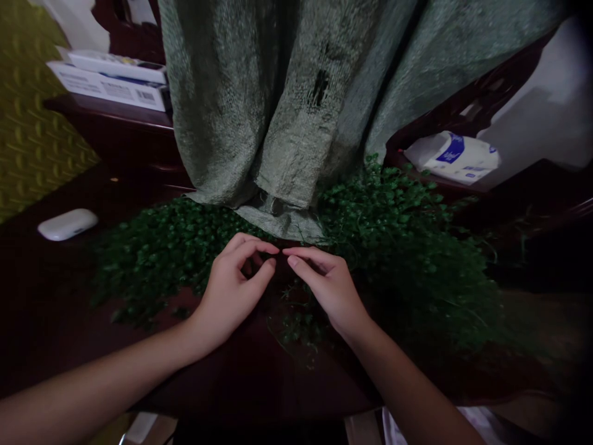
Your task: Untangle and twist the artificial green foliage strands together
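Note:
My left hand (236, 284) and my right hand (331, 287) meet at mid-view, their fingertips almost touching. On each, the thumb and forefinger curl toward one another in a loose pinch. Anything between the tips is too small to make out. To the left of my hands lies a heap of leafy green stems (157, 247). A larger heap of greens (403, 247) spreads on the right, and a small loose bunch of stems (301, 321) lies below my right hand's fingers. Just beyond the fingertips, a grey-green woven sack (296, 142) hangs down between the heaps.
A dark red-brown wooden table (259, 377) carries the greens. At its left lies a white rounded case (68, 224). White boxes (111, 80) sit on a raised ledge at back left. A tissue pack (456, 157) rests at back right.

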A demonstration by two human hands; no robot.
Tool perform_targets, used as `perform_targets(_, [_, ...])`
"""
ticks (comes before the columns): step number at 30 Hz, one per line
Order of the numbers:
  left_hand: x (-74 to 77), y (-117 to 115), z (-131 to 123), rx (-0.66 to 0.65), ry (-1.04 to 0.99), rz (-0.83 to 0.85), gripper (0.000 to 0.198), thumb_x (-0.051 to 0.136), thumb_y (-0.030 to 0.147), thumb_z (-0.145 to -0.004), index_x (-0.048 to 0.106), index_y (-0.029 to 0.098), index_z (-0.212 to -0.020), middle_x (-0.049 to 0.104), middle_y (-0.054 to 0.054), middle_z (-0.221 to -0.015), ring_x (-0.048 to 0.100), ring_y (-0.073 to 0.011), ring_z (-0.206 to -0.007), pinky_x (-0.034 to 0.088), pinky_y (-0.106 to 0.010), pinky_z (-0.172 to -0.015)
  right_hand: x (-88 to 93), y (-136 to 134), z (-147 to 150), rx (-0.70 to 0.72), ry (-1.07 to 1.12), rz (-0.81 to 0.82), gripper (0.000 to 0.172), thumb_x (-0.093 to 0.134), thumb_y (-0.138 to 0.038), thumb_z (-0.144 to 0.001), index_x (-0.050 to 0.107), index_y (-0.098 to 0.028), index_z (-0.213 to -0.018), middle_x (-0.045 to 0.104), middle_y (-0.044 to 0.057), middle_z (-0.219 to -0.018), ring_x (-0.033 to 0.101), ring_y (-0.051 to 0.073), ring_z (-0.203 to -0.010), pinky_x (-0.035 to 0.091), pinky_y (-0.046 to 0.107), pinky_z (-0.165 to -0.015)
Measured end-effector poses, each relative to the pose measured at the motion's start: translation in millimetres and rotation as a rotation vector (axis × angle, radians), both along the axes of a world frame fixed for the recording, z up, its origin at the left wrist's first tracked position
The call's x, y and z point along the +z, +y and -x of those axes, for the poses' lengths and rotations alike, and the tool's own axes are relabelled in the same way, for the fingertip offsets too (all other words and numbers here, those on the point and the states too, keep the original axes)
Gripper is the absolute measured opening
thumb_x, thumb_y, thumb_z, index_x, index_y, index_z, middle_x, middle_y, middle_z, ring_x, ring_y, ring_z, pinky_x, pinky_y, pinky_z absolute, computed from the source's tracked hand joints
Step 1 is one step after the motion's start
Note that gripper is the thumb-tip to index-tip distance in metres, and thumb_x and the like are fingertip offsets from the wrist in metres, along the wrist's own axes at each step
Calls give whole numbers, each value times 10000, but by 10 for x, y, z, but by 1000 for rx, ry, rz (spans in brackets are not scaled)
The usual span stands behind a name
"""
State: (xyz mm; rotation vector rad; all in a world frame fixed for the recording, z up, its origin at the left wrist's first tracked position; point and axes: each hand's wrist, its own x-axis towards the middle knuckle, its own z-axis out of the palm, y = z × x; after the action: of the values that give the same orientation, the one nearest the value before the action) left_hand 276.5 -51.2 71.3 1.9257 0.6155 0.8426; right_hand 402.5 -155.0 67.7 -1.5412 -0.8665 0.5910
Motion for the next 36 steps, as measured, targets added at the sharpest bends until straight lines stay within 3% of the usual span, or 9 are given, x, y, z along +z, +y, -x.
perform_targets(10, [-5,-102,-22,-249,-36,289,144,627,286,-862,637,185,-965,686,2,-882,649,-129,-830,508,-218,-744,-14,25,-8,2,201,-40,136,748,-309,-724,682,-214,-795,657,-19,-733,582,113,-676,458,237,-637])
perform_targets(19, [-46,-83,-38,-270,19,299,118,604,269,-861,652,166,-893,694,-15,-862,644,-135,-824,498,-224,-756,-1,18,5,14,205,-28,131,724,-304,-751,654,-199,-785,648,-18,-749,562,103,-658,446,231,-627])
perform_targets(23, [93,-9,12,-289,94,154,127,619,296,-829,611,170,-815,619,4,-743,561,-123,-659,449,-219,-588,23,10,3,-16,171,-26,140,715,-317,-759,645,-196,-774,625,-21,-727,541,104,-659,424,229,-613])
perform_targets(24, [167,34,39,-345,115,123,142,653,295,-796,584,173,-772,583,16,-709,521,-116,-616,426,-217,-551,32,7,0,-38,154,-29,139,711,-316,-762,642,-196,-774,619,-23,-722,530,101,-651,415,227,-604])
perform_targets(25, [251,83,72,-505,153,117,164,692,285,-755,569,178,-744,568,19,-707,512,-119,-624,423,-217,-549,42,4,-3,-60,138,-32,135,706,-314,-767,639,-197,-774,611,-26,-716,521,98,-642,408,226,-596])
perform_targets(27, [419,178,141,-970,362,151,270,812,278,-634,600,192,-778,599,18,-724,539,-138,-650,434,-221,-558,57,-2,-5,-91,115,-32,127,697,-310,-773,633,-201,-772,595,-32,-697,506,95,-620,402,226,-581])
perform_targets(29, [533,246,195,-1248,556,117,277,849,200,-603,647,201,-793,664,-6,-788,594,-155,-696,465,-224,-613,64,-9,-3,-98,96,-28,124,690,-309,-777,627,-202,-767,580,-35,-674,497,94,-598,403,228,-572])
perform_targets(31, [552,270,219,-1341,657,40,262,844,168,-617,682,206,-819,694,-24,-827,625,-166,-722,475,-222,-633,64,-15,2,-91,65,-28,125,683,-313,-781,624,-204,-766,580,-30,-673,502,97,-596,411,233,-571])
perform_targets(36, [320,206,187,-1270,673,-167,370,860,95,-542,731,226,-862,691,6,-778,628,-152,-668,437,-204,-556,79,-31,17,-102,-37,-18,119,646,-319,-802,613,-209,-772,591,-12,-687,531,117,-619,424,244,-558])
